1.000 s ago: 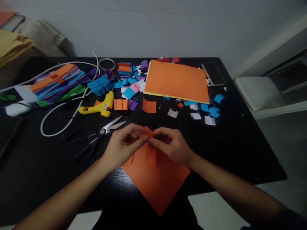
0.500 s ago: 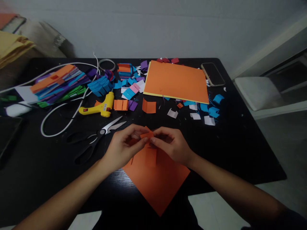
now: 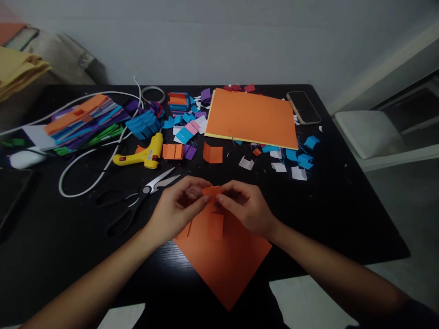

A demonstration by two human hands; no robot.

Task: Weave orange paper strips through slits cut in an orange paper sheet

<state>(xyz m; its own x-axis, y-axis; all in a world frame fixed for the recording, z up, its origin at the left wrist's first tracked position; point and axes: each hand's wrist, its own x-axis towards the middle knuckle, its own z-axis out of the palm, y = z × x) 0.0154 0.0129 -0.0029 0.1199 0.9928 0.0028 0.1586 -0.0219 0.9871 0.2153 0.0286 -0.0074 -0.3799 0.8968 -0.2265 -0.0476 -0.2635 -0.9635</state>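
Observation:
A small piece of orange paper [image 3: 212, 193] is pinched between my two hands, near the table's front. My left hand [image 3: 183, 205] grips its left side with thumb and fingers. On its right side, my right hand [image 3: 245, 204] does the same; the curled fingertips behind the piece are partly hidden. Beneath both hands lies a larger orange sheet [image 3: 228, 265], one corner pointing toward me. A small orange paper strip [image 3: 216, 227] with a cut or fold line rests on that sheet. Scissors [image 3: 147, 188] with black handles lie spread just left of my left hand.
A yellow glue gun [image 3: 151, 154] lies behind the scissors, with a white cable [image 3: 66, 194] looping around it. Bundles of coloured paper [image 3: 85, 121] fill the back left. A stack of orange sheets [image 3: 254, 119], scattered paper scraps [image 3: 299, 173] and a phone [image 3: 303, 107] occupy the back right.
The small orange piece has turned between my fingers and now shows more of its flat face. Both hands stay in nearly the same place.

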